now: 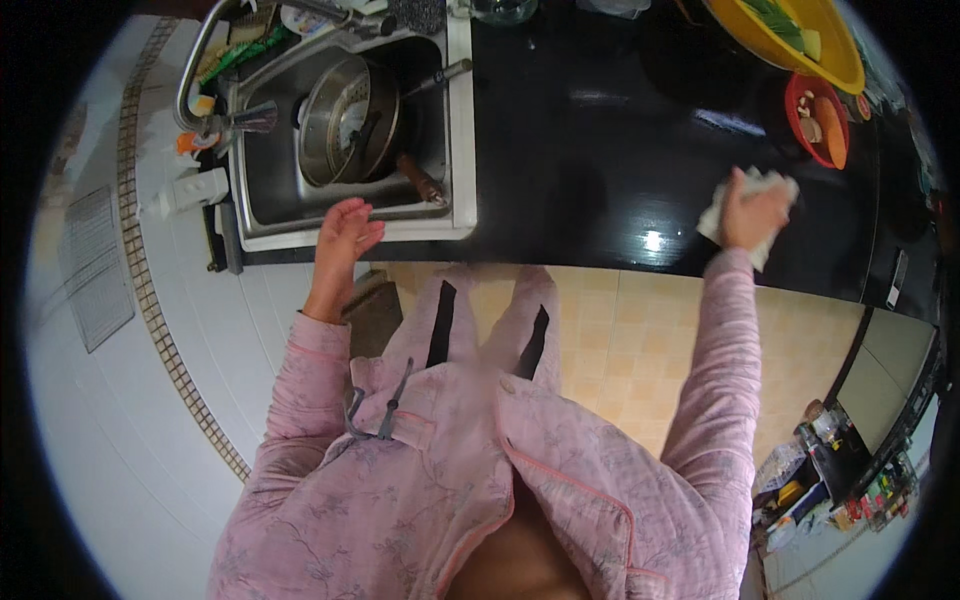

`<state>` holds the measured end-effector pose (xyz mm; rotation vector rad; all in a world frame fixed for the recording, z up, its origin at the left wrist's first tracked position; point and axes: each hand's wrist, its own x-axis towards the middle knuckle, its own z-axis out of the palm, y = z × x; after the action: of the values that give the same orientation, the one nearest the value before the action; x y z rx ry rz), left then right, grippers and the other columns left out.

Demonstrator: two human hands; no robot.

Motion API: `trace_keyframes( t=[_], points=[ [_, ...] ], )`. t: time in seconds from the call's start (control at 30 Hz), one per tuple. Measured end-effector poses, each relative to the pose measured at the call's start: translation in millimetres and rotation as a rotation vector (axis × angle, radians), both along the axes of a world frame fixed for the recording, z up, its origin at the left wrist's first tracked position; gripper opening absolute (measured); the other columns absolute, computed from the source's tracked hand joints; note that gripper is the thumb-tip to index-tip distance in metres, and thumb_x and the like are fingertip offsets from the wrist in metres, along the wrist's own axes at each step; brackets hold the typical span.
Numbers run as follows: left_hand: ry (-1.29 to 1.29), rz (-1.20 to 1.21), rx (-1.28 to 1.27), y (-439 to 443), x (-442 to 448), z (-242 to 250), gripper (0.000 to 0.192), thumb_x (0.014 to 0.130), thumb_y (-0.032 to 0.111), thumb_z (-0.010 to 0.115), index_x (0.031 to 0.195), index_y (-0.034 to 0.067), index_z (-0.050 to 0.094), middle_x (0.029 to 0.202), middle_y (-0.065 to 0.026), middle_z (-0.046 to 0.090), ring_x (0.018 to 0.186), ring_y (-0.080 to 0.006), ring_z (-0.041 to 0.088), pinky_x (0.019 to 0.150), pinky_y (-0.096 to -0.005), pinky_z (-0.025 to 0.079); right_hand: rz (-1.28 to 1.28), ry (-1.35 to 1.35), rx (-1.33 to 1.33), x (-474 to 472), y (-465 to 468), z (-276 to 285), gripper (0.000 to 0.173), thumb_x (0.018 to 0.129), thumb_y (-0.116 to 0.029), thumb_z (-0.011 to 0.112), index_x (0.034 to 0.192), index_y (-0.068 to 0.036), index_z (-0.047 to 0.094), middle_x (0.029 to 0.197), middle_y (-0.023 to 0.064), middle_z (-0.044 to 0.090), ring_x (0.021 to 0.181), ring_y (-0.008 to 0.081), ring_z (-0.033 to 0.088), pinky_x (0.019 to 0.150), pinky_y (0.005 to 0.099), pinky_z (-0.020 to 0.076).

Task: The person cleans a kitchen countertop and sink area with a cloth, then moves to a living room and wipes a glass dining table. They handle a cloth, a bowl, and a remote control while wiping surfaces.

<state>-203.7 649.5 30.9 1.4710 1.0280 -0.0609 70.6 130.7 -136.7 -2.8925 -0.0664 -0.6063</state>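
Note:
My right hand (754,211) presses a pale cloth (766,184) onto the glossy black countertop (570,161), near its front edge on the right side. Cloth shows around the palm and fingers. My left hand (346,234) is raised by the front rim of the steel sink (270,214), with nothing in it and its fingers partly spread. Inside the sink sits a round metal pot (319,124) with a perforated part within. A brown-handled utensil (420,180) leans in the basin beside the pot, its far end hidden.
At the right back stand a red basket (793,112) with a carrot and garlic and a yellow basin (832,41) with green vegetables. A curved faucet (184,82) rises left of the sink. Another handle (450,71) crosses the sink's right rim. A glass container (504,9) stands at the back.

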Motion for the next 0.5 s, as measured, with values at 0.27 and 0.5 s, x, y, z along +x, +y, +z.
trace_keyframes(
  t=[0.27, 0.5],
  points=[
    [-0.048, 0.007, -0.078, 10.9, -16.5, -6.7, 0.036, 0.098, 0.015, 0.056, 0.129, 0.001, 0.048, 0.12, -0.011, 0.055, 0.099, -0.0211, 0.065, 0.086, -0.0311, 0.054, 0.893, 0.448, 0.093, -126.4, 253.1, 30.6, 0.065, 0.091, -0.036, 0.052, 0.15, -0.013, 0.035, 0.155, 0.0151, 0.033, 0.145, 0.0323, 0.027, 0.12, 0.0494, 0.0148],
    [-0.13, 0.069, -0.081, 74.1, -120.0, -23.2, 0.034, 0.098, 0.021, 0.059, 0.128, 0.008, 0.052, 0.12, -0.0074, 0.058, 0.098, -0.0205, 0.064, 0.087, -0.0333, 0.053, 1.358, 0.615, -0.234, -200.7, 298.7, 42.5, 0.073, 0.094, -0.049, 0.051, 0.154, -0.013, 0.026, 0.161, 0.0127, 0.02, 0.151, 0.0254, 0.012, 0.122, 0.0478, 0.0105]
  ],
)
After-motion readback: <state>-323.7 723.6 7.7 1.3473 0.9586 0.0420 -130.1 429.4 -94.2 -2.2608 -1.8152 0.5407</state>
